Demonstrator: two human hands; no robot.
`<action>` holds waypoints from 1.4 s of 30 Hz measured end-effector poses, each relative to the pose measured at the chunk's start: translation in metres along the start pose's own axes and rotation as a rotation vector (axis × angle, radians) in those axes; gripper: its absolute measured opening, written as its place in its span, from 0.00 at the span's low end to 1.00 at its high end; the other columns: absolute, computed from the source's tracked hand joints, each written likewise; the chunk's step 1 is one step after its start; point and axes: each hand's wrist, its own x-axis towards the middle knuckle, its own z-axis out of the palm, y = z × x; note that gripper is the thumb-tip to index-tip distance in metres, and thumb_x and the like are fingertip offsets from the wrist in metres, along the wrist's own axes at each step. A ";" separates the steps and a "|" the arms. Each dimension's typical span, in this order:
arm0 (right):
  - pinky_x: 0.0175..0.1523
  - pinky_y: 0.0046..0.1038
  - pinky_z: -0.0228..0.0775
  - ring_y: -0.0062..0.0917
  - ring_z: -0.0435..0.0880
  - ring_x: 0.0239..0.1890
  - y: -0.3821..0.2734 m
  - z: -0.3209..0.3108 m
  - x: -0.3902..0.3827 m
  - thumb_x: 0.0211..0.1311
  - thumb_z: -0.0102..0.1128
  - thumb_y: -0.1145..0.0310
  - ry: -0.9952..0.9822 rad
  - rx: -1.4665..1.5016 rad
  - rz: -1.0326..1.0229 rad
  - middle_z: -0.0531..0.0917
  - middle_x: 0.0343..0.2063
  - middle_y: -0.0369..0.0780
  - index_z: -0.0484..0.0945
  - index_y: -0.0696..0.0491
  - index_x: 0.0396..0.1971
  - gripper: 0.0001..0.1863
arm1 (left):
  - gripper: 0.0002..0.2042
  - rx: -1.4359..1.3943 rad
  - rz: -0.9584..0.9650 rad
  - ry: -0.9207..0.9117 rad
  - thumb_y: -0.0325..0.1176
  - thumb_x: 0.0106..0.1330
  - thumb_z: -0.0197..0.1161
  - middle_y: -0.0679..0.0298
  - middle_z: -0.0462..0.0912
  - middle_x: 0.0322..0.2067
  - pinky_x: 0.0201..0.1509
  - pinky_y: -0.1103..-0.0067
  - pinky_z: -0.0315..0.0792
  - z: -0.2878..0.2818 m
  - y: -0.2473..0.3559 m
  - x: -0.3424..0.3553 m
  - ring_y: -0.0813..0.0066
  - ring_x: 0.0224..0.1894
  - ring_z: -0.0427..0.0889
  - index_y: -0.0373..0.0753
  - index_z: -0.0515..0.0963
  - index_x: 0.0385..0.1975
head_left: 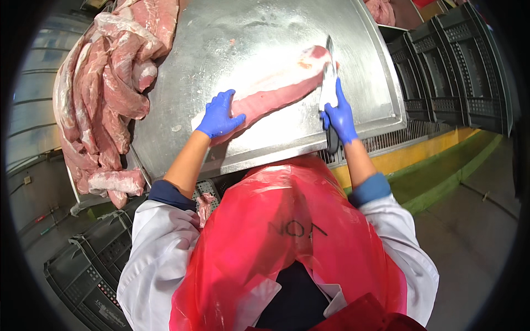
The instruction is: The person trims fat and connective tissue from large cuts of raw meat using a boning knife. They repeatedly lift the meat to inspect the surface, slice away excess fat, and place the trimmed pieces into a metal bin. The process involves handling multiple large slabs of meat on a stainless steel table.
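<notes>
A long pale-pink strip of meat (279,94) lies diagonally on the steel board (182,49), fatty along its upper side. My left hand (220,117), in a blue glove, presses and grips its lower-left end, thumb toward the right. My right hand (338,113), also gloved in blue, is closed on a black-handled knife (332,140), whose blade points away from me at the strip's right end, partly over or behind the meat. A large pile of raw meat pieces (110,94) lies along the board's left side.
Black plastic crates (444,66) stand at right, with others (83,273) at lower left. More meat (378,11) is at back right. A metal grating (397,135) and yellow-green edging (419,187) run below the board's right side. Some scraps (205,207) sit by my red apron.
</notes>
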 end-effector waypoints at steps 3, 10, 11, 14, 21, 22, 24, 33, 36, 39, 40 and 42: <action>0.21 0.23 0.69 0.17 0.72 0.18 -0.003 0.004 -0.013 0.64 0.48 0.83 -0.044 -0.044 0.038 0.79 0.26 0.38 0.41 0.39 0.78 0.46 | 0.43 0.045 0.011 -0.004 0.53 0.56 0.68 0.40 0.70 0.59 0.68 0.58 0.64 0.007 0.000 -0.001 0.42 0.62 0.70 0.30 0.62 0.66; 0.21 0.18 0.67 0.14 0.72 0.19 0.017 -0.111 -0.110 0.65 0.49 0.84 -0.089 0.026 0.001 0.82 0.42 0.38 0.48 0.40 0.78 0.44 | 0.18 0.183 0.198 0.279 0.39 0.49 0.67 0.49 0.74 0.38 0.46 0.59 0.71 -0.018 0.090 0.028 0.49 0.42 0.75 0.35 0.76 0.37; 0.21 0.16 0.66 0.14 0.71 0.19 0.006 -0.135 -0.095 0.66 0.50 0.82 -0.018 -0.022 -0.022 0.81 0.37 0.37 0.47 0.39 0.78 0.43 | 0.16 0.092 0.280 0.324 0.38 0.50 0.67 0.50 0.75 0.36 0.44 0.60 0.71 -0.014 0.116 0.052 0.49 0.40 0.75 0.36 0.76 0.36; 0.19 0.15 0.64 0.14 0.69 0.17 -0.028 -0.160 -0.028 0.69 0.49 0.80 0.118 -0.056 -0.129 0.76 0.23 0.34 0.44 0.37 0.78 0.42 | 0.17 0.035 0.326 0.333 0.44 0.52 0.68 0.51 0.77 0.33 0.47 0.60 0.72 0.020 0.195 0.121 0.51 0.40 0.77 0.37 0.79 0.34; 0.22 0.17 0.70 0.14 0.75 0.21 -0.009 -0.109 0.049 0.68 0.54 0.80 -0.004 0.171 -0.207 0.78 0.30 0.35 0.43 0.36 0.78 0.45 | 0.12 -0.144 -0.149 0.197 0.38 0.55 0.65 0.48 0.86 0.33 0.47 0.65 0.78 0.017 0.251 0.183 0.52 0.40 0.86 0.35 0.83 0.29; 0.22 0.18 0.71 0.15 0.76 0.21 -0.013 -0.095 0.057 0.67 0.53 0.80 -0.007 0.102 -0.220 0.79 0.31 0.36 0.45 0.36 0.78 0.45 | 0.12 -0.160 -0.165 0.217 0.38 0.54 0.65 0.47 0.86 0.32 0.46 0.66 0.78 0.015 0.238 0.188 0.52 0.38 0.86 0.34 0.82 0.27; 0.22 0.19 0.72 0.15 0.76 0.21 -0.024 -0.076 0.071 0.66 0.54 0.79 -0.049 0.045 -0.198 0.79 0.29 0.36 0.46 0.34 0.77 0.45 | 0.12 -0.205 -0.196 0.252 0.38 0.53 0.64 0.46 0.85 0.29 0.43 0.68 0.79 0.029 0.199 0.204 0.53 0.36 0.86 0.33 0.82 0.25; 0.31 0.29 0.77 0.24 0.79 0.20 -0.011 -0.064 0.054 0.66 0.53 0.72 -0.309 -0.274 -0.056 0.80 0.22 0.41 0.47 0.29 0.77 0.43 | 0.15 -0.378 -0.202 0.248 0.39 0.57 0.68 0.49 0.82 0.21 0.34 0.68 0.75 0.036 0.192 0.206 0.58 0.24 0.81 0.33 0.79 0.20; 0.33 0.30 0.78 0.26 0.79 0.21 0.000 -0.078 0.046 0.66 0.52 0.70 -0.361 -0.318 -0.097 0.81 0.24 0.42 0.45 0.29 0.77 0.43 | 0.15 -0.525 -0.213 0.272 0.39 0.57 0.69 0.53 0.80 0.18 0.32 0.70 0.74 0.034 0.189 0.208 0.68 0.23 0.78 0.33 0.78 0.19; 0.33 0.30 0.78 0.26 0.79 0.21 -0.015 -0.061 0.084 0.66 0.52 0.70 -0.373 -0.275 -0.086 0.81 0.24 0.43 0.45 0.28 0.77 0.43 | 0.14 -0.470 -0.188 0.273 0.38 0.58 0.69 0.56 0.79 0.18 0.31 0.72 0.73 0.030 0.203 0.201 0.73 0.23 0.76 0.33 0.78 0.19; 0.33 0.30 0.78 0.26 0.79 0.21 -0.025 -0.054 0.102 0.66 0.52 0.70 -0.377 -0.253 -0.082 0.81 0.24 0.43 0.45 0.28 0.77 0.43 | 0.14 -0.409 -0.171 0.278 0.38 0.58 0.69 0.57 0.79 0.18 0.30 0.72 0.73 0.021 0.213 0.201 0.75 0.23 0.76 0.33 0.78 0.19; 0.32 0.30 0.78 0.25 0.79 0.21 -0.026 -0.048 0.105 0.66 0.53 0.70 -0.365 -0.210 -0.067 0.81 0.24 0.42 0.46 0.28 0.77 0.43 | 0.12 -0.425 -0.172 0.267 0.36 0.59 0.67 0.59 0.81 0.19 0.30 0.74 0.72 0.015 0.215 0.201 0.76 0.23 0.75 0.34 0.79 0.20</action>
